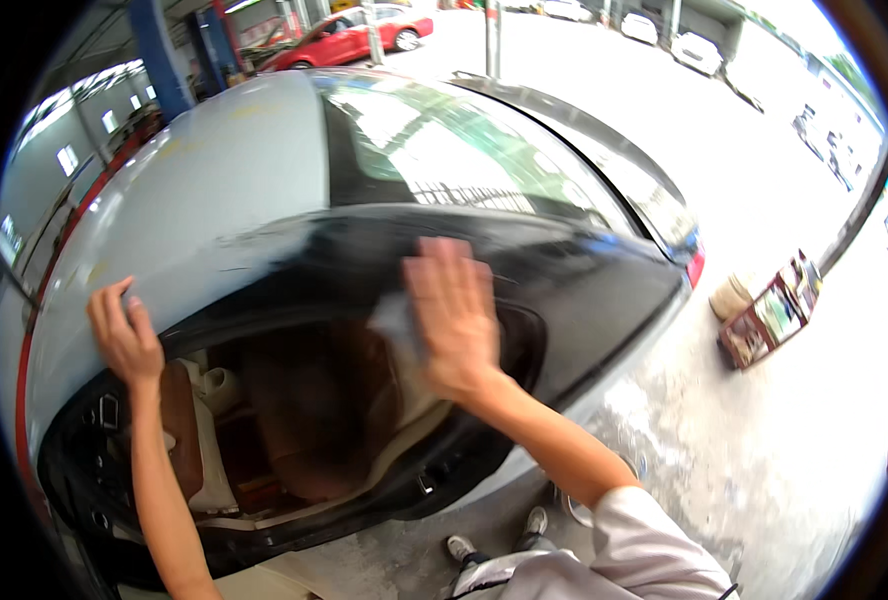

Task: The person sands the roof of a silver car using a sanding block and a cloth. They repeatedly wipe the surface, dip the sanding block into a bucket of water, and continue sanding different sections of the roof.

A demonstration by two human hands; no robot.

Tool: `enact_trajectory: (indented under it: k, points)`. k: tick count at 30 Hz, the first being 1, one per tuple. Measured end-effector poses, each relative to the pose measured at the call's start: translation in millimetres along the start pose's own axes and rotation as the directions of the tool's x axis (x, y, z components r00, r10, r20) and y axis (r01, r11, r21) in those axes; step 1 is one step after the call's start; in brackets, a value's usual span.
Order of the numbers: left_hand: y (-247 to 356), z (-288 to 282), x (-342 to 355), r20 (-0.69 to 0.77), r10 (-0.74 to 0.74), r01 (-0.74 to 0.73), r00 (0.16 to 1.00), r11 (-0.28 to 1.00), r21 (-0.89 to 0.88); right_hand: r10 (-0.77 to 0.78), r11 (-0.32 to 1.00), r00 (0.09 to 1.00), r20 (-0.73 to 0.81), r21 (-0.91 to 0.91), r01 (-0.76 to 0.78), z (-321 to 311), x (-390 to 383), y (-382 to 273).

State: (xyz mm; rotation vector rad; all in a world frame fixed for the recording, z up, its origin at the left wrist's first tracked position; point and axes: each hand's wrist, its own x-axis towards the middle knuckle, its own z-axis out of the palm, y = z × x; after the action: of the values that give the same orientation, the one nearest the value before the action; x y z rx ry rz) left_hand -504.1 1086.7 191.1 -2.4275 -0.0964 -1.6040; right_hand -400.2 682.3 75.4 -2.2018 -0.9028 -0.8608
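A grey car roof (234, 150) fills the left and middle, and its rear side pillar (584, 290) is coated dull black. My right hand (454, 310) is over the black surface above the rear door opening, its fingers stretched and smeared by motion. Under its palm and thumb shows a pale, cloth-like piece (394, 325), blurred, its kind unclear. My left hand (126, 335) rests at the roof edge above the front of the door opening, fingers loosely bent and apart, with nothing seen in it. The rear window (464, 160) lies beyond my right hand.
Inside the door opening are brown and cream seats (309, 440). A small red-brown cart (774, 310) with supplies stands on the concrete floor at right, a bucket-like container (731, 297) beside it. A blue post (161, 60) and a red car (349, 38) are behind.
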Motion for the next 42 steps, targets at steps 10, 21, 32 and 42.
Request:
enact_trajectory:
  k: [10, 21, 32, 42]
  points:
    - [-73.0, 8.8, -13.4, 0.039, 0.064, -0.067, 0.997, 0.995, 0.073, 0.144, 0.984, 0.99, -0.013, -0.104, -0.144, -18.2, -114.9, 104.0]
    - [-105.9, 17.4, -14.9, 0.047, 0.115, -0.119, 0.992, 0.99, 0.078, 0.206, 0.97, 0.974, -0.1, -0.11, -0.216, -8.5, -85.6, 96.4]
    - [-131.0, 11.0, -11.2, 0.066, 0.121, -0.129, 0.991, 0.982, 0.14, 0.464, 0.884, 0.87, -0.17, 0.016, -0.468, 15.0, -165.8, 91.0]
    - [-132.4, 11.2, -2.4, 0.088, 0.137, -0.147, 0.987, 0.982, 0.121, 0.78, 0.626, 0.591, -0.205, 0.262, -0.734, 68.0, -210.0, 13.6]
